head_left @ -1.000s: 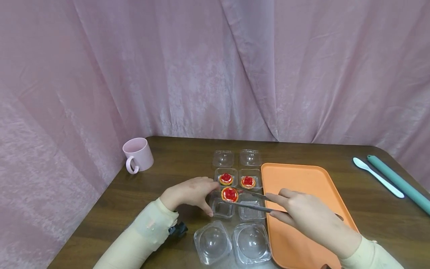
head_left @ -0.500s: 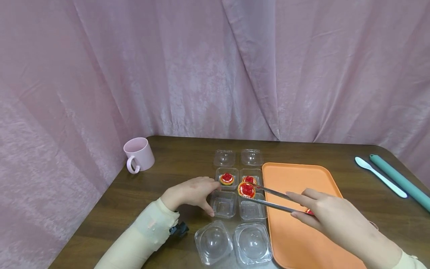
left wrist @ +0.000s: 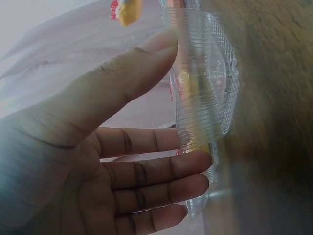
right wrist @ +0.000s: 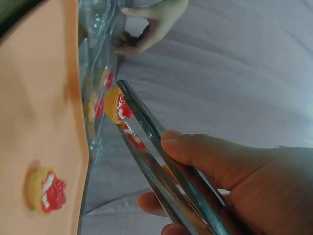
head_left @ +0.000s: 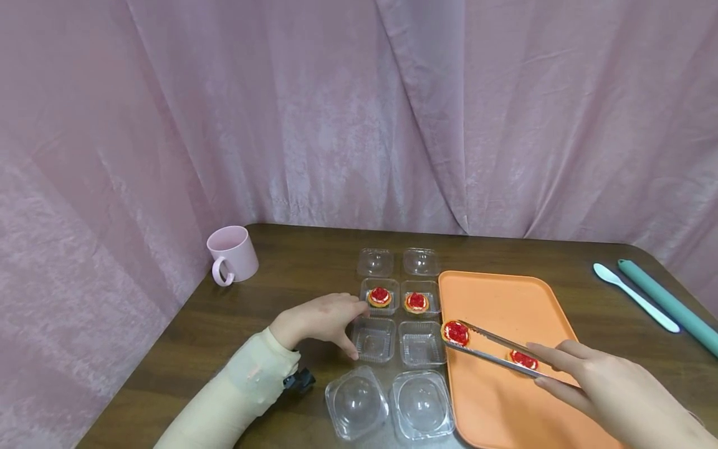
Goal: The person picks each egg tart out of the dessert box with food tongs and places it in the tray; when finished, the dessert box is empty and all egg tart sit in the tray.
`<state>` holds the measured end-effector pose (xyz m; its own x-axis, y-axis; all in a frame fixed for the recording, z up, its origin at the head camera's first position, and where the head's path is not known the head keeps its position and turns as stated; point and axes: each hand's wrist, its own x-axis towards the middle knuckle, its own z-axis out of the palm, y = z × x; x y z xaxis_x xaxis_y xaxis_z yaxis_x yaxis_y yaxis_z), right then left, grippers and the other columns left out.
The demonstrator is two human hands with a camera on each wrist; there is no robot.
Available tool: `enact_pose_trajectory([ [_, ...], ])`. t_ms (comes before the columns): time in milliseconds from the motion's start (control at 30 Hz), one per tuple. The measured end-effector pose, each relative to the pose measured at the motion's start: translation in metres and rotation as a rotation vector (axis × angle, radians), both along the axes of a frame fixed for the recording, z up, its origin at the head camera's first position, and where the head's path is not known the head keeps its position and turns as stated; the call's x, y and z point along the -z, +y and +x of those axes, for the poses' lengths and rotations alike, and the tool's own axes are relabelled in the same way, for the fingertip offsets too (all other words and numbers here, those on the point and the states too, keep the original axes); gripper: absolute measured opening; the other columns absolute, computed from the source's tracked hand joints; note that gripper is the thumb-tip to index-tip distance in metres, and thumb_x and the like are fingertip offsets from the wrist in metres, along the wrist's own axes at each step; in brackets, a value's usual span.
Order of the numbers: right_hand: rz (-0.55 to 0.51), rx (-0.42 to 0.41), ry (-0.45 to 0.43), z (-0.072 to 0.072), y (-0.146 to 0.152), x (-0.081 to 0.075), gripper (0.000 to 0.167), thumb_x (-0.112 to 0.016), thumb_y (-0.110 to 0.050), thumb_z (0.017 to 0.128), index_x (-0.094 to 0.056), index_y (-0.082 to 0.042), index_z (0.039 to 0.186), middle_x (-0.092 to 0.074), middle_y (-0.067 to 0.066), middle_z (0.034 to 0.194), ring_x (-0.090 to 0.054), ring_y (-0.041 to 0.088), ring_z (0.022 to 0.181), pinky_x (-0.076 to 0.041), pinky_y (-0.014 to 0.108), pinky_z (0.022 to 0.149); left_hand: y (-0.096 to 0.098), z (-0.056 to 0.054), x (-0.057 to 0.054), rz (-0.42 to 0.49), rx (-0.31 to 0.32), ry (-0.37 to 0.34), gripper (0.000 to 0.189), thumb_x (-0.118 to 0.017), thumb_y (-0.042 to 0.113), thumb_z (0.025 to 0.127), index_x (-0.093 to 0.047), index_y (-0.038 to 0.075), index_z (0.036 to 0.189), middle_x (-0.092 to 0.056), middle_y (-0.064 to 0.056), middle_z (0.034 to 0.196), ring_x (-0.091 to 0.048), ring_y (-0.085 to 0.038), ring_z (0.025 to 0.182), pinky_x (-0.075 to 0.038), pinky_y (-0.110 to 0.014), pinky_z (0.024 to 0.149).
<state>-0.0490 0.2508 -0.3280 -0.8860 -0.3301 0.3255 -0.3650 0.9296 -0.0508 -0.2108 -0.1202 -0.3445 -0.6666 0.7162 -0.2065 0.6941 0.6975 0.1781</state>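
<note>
My right hand (head_left: 611, 380) holds metal tongs (head_left: 499, 358), thumb on one arm and fingers on the other. Between the tong tips is a small tart (head_left: 456, 333) with red topping and white cream, above the orange tray's left edge. On the tray lies another tart (head_left: 524, 360), partly behind the tongs. My left hand (head_left: 328, 321) spreads its thumb and fingers at the left side of a clear plastic box (head_left: 374, 340) with nothing in it. In the left wrist view the thumb (left wrist: 146, 58) reaches the box rim; firm contact is unclear. Beside it stands another bare clear box (head_left: 422, 344).
Two farther clear boxes each hold a tart (head_left: 379, 297). Lids (head_left: 356, 404) lie open at front and back. The orange tray (head_left: 488, 293) is right of the boxes. A pink mug (head_left: 232, 254) stands left; a pale spatula (head_left: 636, 296) and green rod (head_left: 667, 305) lie right.
My right hand has moved right with the tongs and tart, from over the near left box, past the near right box, to the tray's edge. My left hand has stayed in place.
</note>
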Motion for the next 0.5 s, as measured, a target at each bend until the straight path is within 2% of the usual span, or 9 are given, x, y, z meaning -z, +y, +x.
enact_pose_trajectory([
  [233,0.04,0.066,-0.076,0.004,0.018,0.011,0.045,-0.077,-0.041,0.076,-0.067,-0.025,0.118,-0.059,-0.022,0.091,-0.044,-0.012,0.066,-0.042,0.022,0.053,0.0,0.0,0.0,-0.003,0.0,0.0,0.067,-0.086,0.042,0.066,-0.059,0.01,0.118,-0.065,0.0,0.108,-0.057,-0.016,0.104,-0.046,-0.034,0.096],
  [500,0.074,0.113,-0.138,0.006,0.032,0.019,0.044,-0.074,-0.043,0.079,-0.066,-0.025,0.118,-0.054,-0.022,0.087,-0.038,-0.011,0.061,-0.037,0.021,0.051,0.001,0.0,-0.001,-0.006,-0.008,-0.005,0.068,-0.086,0.042,0.066,-0.059,0.01,0.119,-0.065,-0.001,0.109,-0.057,-0.017,0.104,-0.046,-0.035,0.096],
])
